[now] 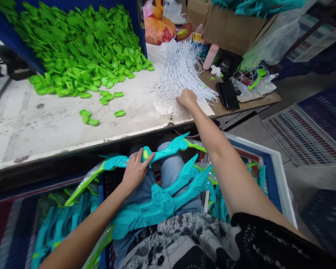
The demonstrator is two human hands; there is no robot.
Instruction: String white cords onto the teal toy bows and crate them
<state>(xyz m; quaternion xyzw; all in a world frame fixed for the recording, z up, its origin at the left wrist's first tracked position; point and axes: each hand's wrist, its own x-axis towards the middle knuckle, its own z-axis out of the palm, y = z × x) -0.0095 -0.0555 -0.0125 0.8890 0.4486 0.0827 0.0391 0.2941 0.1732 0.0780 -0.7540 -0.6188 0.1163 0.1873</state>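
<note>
Strands (179, 67), white and thin, lie in a loose heap on the worktable (39, 123), directly ahead of the person's right hand (188, 98), which meets the near edge of the pile with its fingers bunched and pointing downward; whether a strand is caught between the fingertips cannot be told. The left hand (136, 170) is closed around the middle of a turquoise bow-shaped part (168, 151), the thumb and forefinger beside its central green disc (146, 154). This part lies across the person's knees, below the table's front edge, its lime-green ends reaching out to either side of the hand. Nearer the body, more turquoise parts (159, 203) rest on the lap, just beside the left forearm and apart from the fingers. Small green pieces (84, 48) spread over the table, left of the strands, and a black flat object (227, 95) lies to the right hand's right.
</note>
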